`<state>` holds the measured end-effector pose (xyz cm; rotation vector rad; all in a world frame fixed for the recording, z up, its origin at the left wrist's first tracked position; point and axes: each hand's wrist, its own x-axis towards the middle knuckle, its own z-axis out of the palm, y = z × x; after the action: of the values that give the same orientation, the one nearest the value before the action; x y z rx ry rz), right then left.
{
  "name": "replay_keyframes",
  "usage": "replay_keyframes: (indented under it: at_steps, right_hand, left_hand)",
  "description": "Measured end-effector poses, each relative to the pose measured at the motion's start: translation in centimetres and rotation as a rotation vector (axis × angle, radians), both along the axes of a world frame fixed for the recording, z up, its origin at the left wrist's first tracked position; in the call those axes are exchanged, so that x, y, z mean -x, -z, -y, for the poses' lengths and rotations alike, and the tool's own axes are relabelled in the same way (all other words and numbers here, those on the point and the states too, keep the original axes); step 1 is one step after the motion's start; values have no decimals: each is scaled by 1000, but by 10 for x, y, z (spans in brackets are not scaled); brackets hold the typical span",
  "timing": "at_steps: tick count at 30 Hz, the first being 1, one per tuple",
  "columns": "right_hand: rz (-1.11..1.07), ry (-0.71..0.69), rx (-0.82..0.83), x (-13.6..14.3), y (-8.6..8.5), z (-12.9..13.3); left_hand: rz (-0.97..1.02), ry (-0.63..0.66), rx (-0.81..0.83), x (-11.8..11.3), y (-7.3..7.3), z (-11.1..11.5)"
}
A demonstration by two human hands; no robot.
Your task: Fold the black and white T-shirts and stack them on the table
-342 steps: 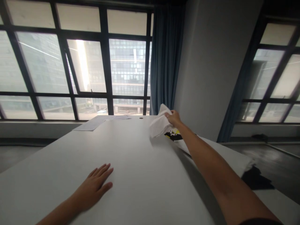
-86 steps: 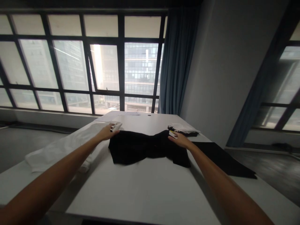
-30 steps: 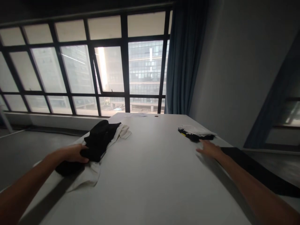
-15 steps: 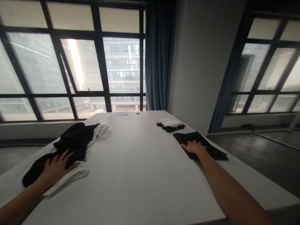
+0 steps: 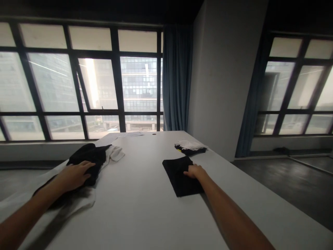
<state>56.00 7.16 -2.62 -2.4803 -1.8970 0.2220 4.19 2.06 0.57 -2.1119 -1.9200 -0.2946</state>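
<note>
On the left of the white table (image 5: 140, 208), my left hand (image 5: 75, 176) is over a rumpled pile of black clothing (image 5: 90, 152), fingers stretched forward and thumb apart. White fabric (image 5: 116, 153) pokes out from the pile's far end, and more white cloth (image 5: 85, 201) lies beside my left wrist. My right hand (image 5: 195, 171) is closed on the right part of a flat folded black cloth (image 5: 177, 173), which lies right of the table's middle. What kind of garment it is does not show.
Beyond the black cloth is a small stack of folded white and black cloth (image 5: 191, 146) with a yellow bit at its edge. Pale sheets (image 5: 130, 134) lie at the table's far end. Windows, a blue curtain (image 5: 177, 80) and a grey pillar (image 5: 223, 80) stand behind.
My right hand has gone from lying flat to gripping the folded black cloth, which has shifted left toward the table's middle. My left hand has moved forward and right over the pile.
</note>
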Motion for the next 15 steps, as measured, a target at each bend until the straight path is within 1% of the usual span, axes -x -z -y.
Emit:
replay_keyframes:
  at_steps: [1, 3, 5, 7, 9, 10, 11, 12, 13, 15]
  right_hand:
    - [8, -16, -38, 13, 3, 2]
    - [-45, -124, -107, 39, 7, 6]
    - [-197, -288, -144, 59, 8, 10]
    - [-388, -408, -179, 70, 11, 15]
    - [-500, -431, -253, 75, 15, 21]
    - [-507, -419, -289, 75, 19, 24]
    - [-488, -414, -318, 75, 22, 27]
    - [-455, -424, -334, 74, 25, 30]
    - [-421, -446, -337, 73, 27, 33]
    - [-376, -493, -321, 72, 30, 37]
  left_hand:
    - [-27, 56, 30, -22, -3, 3]
    - [-61, 146, 104, -65, 1, 8]
    - [-100, 135, 135, -101, 11, 11]
    - [-92, 136, 132, -127, 20, 10]
    - [-35, 189, 151, -138, 27, 4]
    - [-9, 213, 169, -137, 28, -1]
    - [9, 209, 179, -130, 30, -7]
    - [23, 165, 183, -117, 31, -14]
    - [31, 96, 167, -98, 31, -21]
    - [118, -81, 122, -47, 32, -31]
